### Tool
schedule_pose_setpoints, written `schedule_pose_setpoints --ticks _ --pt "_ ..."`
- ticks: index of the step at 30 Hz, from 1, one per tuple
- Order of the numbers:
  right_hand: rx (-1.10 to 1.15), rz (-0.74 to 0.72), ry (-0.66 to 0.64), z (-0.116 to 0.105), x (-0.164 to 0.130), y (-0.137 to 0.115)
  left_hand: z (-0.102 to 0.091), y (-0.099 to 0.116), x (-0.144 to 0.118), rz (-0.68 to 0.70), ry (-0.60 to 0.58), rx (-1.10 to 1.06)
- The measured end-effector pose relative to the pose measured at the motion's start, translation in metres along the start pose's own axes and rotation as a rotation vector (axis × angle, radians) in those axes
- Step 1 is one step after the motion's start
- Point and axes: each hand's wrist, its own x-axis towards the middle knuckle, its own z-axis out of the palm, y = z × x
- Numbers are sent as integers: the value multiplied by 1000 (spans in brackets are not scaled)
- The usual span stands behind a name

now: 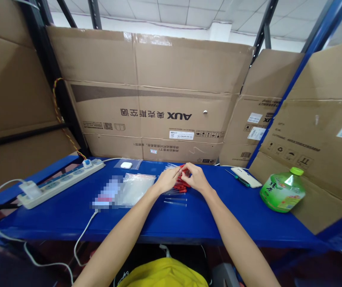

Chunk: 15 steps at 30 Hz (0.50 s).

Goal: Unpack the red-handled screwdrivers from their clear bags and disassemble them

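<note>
My left hand and my right hand meet over a pile at the middle of the blue table. The fingers of both are bent and closed, their tips almost touching. Whatever they pinch is too small to make out. Beneath and between them lie small red pieces, partly covered by the hands. Thin clear sticks or tubes fan out behind my left hand. A few more loose clear sticks lie in front of the pile.
Left of my hands are clear plastic bags, a blurred-out object, a small white case and a power strip. A white object and a green bottle stand to the right. Cardboard walls the back.
</note>
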Motion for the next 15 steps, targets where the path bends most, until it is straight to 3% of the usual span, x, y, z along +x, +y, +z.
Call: schedule_pose_setpoints --ticks 15 --pt "-60 -2 17 1 1 -3 -1 4 3 31 18 -83"
